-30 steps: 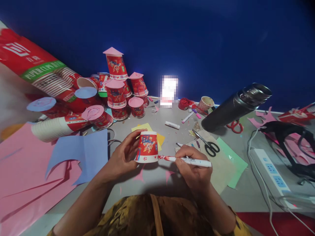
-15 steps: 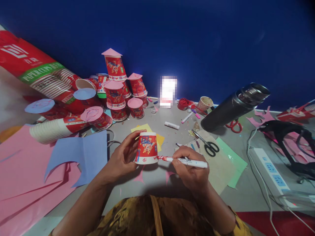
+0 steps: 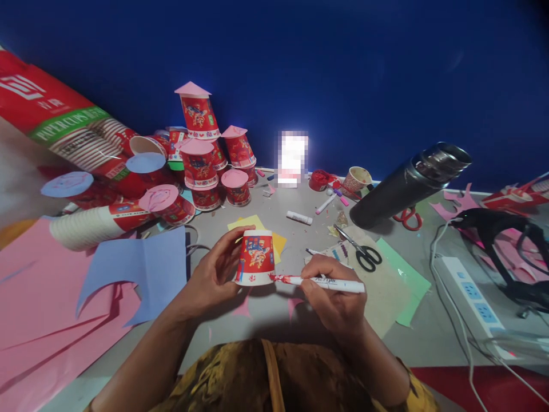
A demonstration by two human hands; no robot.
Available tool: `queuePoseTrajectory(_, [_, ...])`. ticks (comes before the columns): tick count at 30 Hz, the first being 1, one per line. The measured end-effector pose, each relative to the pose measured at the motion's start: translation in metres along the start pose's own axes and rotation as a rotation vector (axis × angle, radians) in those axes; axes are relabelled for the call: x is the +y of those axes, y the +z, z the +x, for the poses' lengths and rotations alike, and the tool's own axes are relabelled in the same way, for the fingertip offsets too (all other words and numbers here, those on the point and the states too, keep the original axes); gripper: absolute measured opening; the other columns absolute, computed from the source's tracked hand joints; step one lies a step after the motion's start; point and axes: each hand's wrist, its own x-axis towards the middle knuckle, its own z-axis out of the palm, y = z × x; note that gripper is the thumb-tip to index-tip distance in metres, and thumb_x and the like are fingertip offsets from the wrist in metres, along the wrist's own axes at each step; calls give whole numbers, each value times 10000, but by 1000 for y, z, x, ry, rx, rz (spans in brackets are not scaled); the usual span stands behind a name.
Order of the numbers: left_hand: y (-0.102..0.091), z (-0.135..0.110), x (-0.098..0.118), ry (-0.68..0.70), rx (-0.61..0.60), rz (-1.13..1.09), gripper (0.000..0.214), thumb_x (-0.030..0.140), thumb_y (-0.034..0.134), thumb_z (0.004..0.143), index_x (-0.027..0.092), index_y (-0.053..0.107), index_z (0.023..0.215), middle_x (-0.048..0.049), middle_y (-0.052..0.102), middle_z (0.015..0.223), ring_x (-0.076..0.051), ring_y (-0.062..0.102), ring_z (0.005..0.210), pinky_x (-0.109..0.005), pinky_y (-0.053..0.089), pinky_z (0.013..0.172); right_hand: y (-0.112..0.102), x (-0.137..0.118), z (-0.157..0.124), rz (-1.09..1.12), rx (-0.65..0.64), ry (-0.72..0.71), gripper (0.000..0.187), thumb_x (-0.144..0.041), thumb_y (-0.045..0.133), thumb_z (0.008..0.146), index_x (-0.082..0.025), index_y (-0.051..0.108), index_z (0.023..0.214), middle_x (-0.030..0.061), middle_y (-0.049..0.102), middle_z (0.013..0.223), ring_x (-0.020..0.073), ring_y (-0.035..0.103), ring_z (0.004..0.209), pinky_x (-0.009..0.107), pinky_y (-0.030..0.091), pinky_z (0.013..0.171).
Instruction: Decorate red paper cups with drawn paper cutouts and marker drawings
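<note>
My left hand [image 3: 218, 266] is closed around a red paper cup [image 3: 258, 257], held upside down with its white rim at the bottom. Small red marks dot that rim. Between the fingers of my right hand [image 3: 332, 297] is a white acrylic marker [image 3: 337, 284] with a red-stained end. Its tip touches the right side of the cup near the rim. Beneath and behind the cup lie yellow paper pieces [image 3: 249, 223]. Beyond my right hand are black-handled scissors [image 3: 368, 258] on a beige sheet [image 3: 377, 303].
Red cups with pink paper tops [image 3: 199, 163] stand stacked at the back left. Blue paper [image 3: 158, 263] and pink paper [image 3: 38, 320] spread on the left. A dark thermos [image 3: 398, 189], a power strip [image 3: 474, 303] and cables are on the right. A glue stick [image 3: 299, 217] lies mid-table.
The marker tip has shifted slightly left onto the cup's lower edge, and the marker lies a little flatter. My left hand and the cup stay nearly still.
</note>
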Motion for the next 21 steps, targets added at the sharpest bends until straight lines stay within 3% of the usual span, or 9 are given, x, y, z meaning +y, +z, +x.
queuePoseTrajectory(6, [1, 0, 1, -12, 2, 2, 861, 267, 888, 737, 310, 519, 1514, -131, 411, 1699, -404, 437, 1534, -495, 450, 1229, 1, -5, 3, -27, -26, -31, 112, -153, 636, 857, -219, 656, 769, -3, 682, 659, 151, 605, 553, 301, 474, 580])
queuePoseTrajectory(14, [1, 0, 0, 19, 21, 27, 876, 268, 904, 707, 297, 529, 1499, -147, 438, 1675, -413, 450, 1524, -504, 472, 1212, 0, 2, 0, -9, 41, 36, 111, -130, 663, 840, -226, 661, 785, -22, 654, 655, 145, 587, 561, 283, 456, 571])
queuePoseTrajectory(21, [2, 0, 2, 14, 8, 30, 859, 276, 891, 729, 300, 522, 1504, -139, 414, 1694, -406, 445, 1529, -489, 478, 1209, -1, 1, -1, 17, -17, 30, 106, -139, 664, 847, -226, 656, 788, -26, 666, 670, 141, 597, 576, 280, 458, 592])
